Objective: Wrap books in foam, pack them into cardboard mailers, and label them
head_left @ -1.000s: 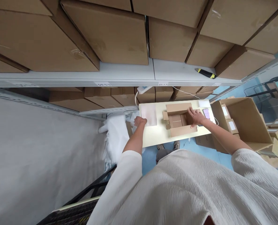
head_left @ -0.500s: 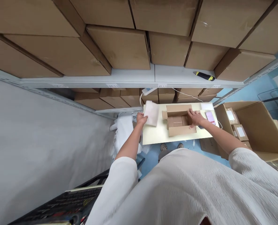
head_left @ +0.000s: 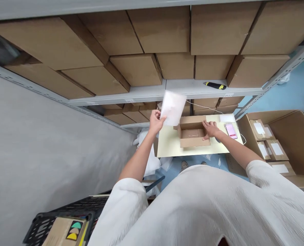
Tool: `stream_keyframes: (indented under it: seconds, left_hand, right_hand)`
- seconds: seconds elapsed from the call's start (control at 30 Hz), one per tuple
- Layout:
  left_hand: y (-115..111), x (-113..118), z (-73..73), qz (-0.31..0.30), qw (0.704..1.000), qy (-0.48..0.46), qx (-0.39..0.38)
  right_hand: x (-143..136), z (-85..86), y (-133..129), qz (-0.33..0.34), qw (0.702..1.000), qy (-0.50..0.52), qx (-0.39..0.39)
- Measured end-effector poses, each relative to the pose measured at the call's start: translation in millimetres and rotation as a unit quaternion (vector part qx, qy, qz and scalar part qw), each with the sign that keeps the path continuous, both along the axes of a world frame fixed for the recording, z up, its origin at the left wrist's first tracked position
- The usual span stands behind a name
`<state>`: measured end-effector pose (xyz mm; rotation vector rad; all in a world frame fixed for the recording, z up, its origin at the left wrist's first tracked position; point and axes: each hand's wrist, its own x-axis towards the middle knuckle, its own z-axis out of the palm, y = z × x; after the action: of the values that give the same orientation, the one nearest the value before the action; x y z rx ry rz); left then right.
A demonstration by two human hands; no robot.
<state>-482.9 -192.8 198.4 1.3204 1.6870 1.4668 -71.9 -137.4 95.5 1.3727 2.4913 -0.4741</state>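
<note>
Raised over the left part of the pale yellow table (head_left: 167, 147), my left hand (head_left: 157, 122) pinches the lower left edge of a flat whitish packet (head_left: 173, 107). An open cardboard box (head_left: 195, 141) stands on the table, its flaps spread and its inside showing bare cardboard. My right hand (head_left: 210, 130) rests on the right side of that box, fingers spread over the edge and thumb toward the front. Right of this hand lie a phone with a pink screen (head_left: 231, 131) and a white item (head_left: 227, 118).
Shelves full of cardboard boxes (head_left: 136, 70) rise behind the table, with a black and yellow cutter (head_left: 214, 85) on the ledge. At right stands a large carton (head_left: 295, 136) holding smaller boxes. A black crate (head_left: 39, 227) is at lower left.
My left hand has lifted the whitish packet up and to the right, away from the table's left end. My right hand stays on the box's right side. The camera view has shifted.
</note>
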Motion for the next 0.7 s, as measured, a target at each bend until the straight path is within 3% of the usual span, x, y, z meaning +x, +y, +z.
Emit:
stream_keyframes:
  seconds: [0.13, 0.27, 0.4, 0.53, 0.7]
  left_hand:
    - [9.0, 68.5, -2.8, -0.075, 0.99, 0.088, -0.079]
    - [13.7, 108.4, -12.4, -0.157, 0.951, 0.204, -0.172]
    - [22.7, 121.5, -22.6, -0.2, 0.909, 0.271, -0.244]
    - [32.4, 125.9, -34.6, -0.25, 0.884, 0.301, -0.255]
    - [31.3, 120.9, -46.4, -0.197, 0.904, 0.324, -0.198]
  right_hand:
    - [6.3, 0.5, -12.0, -0.031, 0.999, 0.036, -0.01]
    - [15.5, 1.5, -26.5, -0.078, 0.994, 0.083, -0.003]
    - [21.7, 3.2, -35.2, -0.11, 0.988, 0.109, 0.011]
    - [27.8, 3.8, -36.7, -0.109, 0.987, 0.115, 0.022]
    - [33.9, 2.5, -35.3, -0.091, 0.989, 0.109, 0.042]
